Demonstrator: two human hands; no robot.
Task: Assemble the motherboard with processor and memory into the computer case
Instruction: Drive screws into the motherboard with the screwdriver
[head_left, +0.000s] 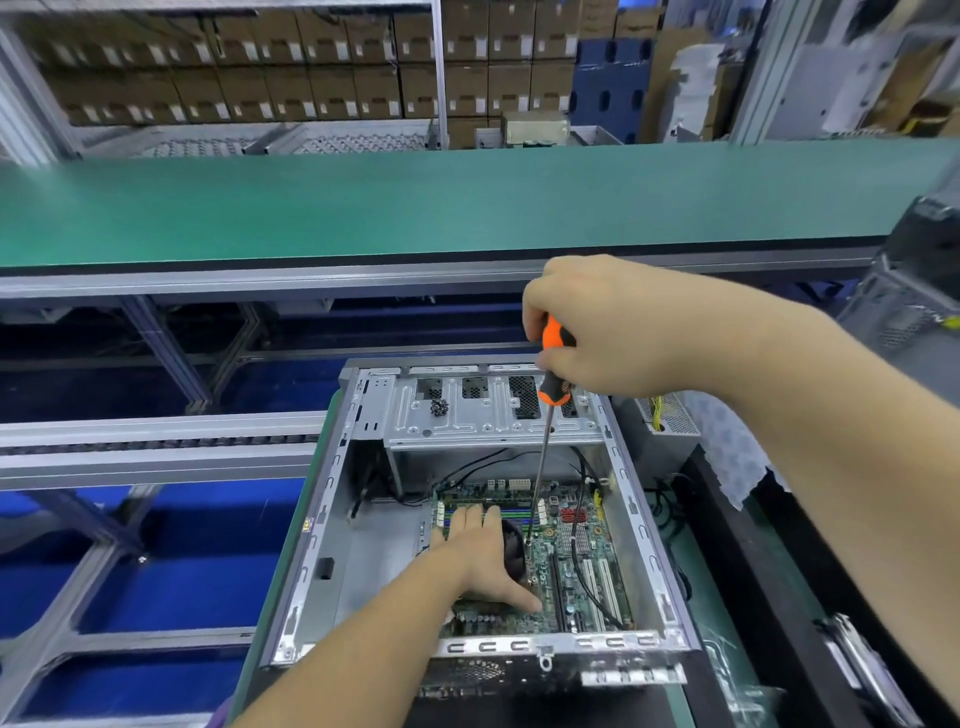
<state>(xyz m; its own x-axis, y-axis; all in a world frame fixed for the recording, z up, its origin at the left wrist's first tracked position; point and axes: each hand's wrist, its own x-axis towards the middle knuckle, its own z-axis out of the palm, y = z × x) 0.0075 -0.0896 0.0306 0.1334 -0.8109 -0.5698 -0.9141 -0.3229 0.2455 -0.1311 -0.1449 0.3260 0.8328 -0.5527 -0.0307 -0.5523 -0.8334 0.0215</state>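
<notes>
- Two hands are at work inside the computer case (332, 499), which lies open on its side on the green counter (727, 613); I judge this to be the fastening step.
- My right hand (613, 332) has its grip curled tight round the orange-and-black handle of the screwdriver (551, 374), the shaft running down to a point on the motherboard (576, 566) just beside the cooler fan (511, 551).
- My left hand (480, 556) lies flat, fingers straight, pressing on the fan and board; its grip pinches nothing.
- Motherboard sits on the case floor, memory slots towards the far side.
- Risk: a long shaft held high may skate off the screw head and gouge traces or nearby components.
- Risk: a loose black cable (576, 530) crosses the board near the tip and could snag.
- Risk: uneven palm pressure could shift the board off its standoffs.
- Loose screws (439, 407) rest on the drive bay (483, 410); a knock could drop them onto the board.
</notes>
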